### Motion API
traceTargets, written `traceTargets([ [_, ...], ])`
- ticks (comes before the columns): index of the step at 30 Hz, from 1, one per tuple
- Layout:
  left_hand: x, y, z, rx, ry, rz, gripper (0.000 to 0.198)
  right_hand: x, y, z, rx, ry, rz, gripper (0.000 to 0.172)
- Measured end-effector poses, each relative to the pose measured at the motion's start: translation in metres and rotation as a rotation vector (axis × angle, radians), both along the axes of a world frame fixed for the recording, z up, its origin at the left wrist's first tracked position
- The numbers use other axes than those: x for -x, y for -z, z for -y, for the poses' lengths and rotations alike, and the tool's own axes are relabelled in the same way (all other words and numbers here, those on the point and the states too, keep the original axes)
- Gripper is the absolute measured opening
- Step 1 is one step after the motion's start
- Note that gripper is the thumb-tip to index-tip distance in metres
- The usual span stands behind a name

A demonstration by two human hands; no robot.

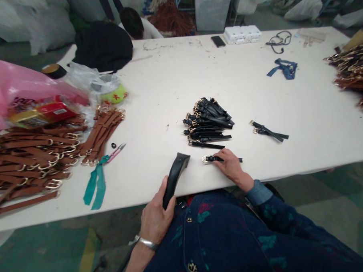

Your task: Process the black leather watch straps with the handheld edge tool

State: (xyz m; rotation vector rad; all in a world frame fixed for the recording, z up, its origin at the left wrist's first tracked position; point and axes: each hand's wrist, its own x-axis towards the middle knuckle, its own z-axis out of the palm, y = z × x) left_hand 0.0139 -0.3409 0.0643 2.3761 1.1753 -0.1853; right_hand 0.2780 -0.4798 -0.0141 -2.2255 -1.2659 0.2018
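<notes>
Left hand: curled round 1 smooth, curved black tool
Right hand: thumb and fingers pinching 1 black buckled strap — near the table's front edge
Black strap pile: glossy, gold-buckled
Brown straps: matte, heaped left
Table: smooth, white — green floor below
Counts: 2 loose black straps right; 1 phone; 1 pink-handled snips; pile uncountable
</notes>
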Motion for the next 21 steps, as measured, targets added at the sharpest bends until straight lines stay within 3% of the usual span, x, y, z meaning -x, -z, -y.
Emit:
traceTargets([
  [5,0.009,0.002,0.001,-0.006,-0.017,0.035,0.061,-0.088,-0.016,0.04,-0.079,0.21,0.198,0.025],
  [8,0.011,0.004,0.001,-0.005,-0.024,0.036,0.061,-0.118,-0.019,0.05,-0.07,0.328,0.325,0.027],
  [11,0.01,0.005,0.001,-0.013,-0.016,0.056,0.061,-0.104,-0.014,0.032,-0.085,0.325,0.342,0.028],
  [16,0.008,0.002,0.003,-0.005,-0.002,0.091,0.061,-0.033,0.003,-0.039,-0.006,0.049,0.214,0.029],
  [21,0.013,0.003,0.006,0.003,0.002,0.073,0.061,-0.007,0.012,-0.075,0.077,0.024,0.158,0.027],
])
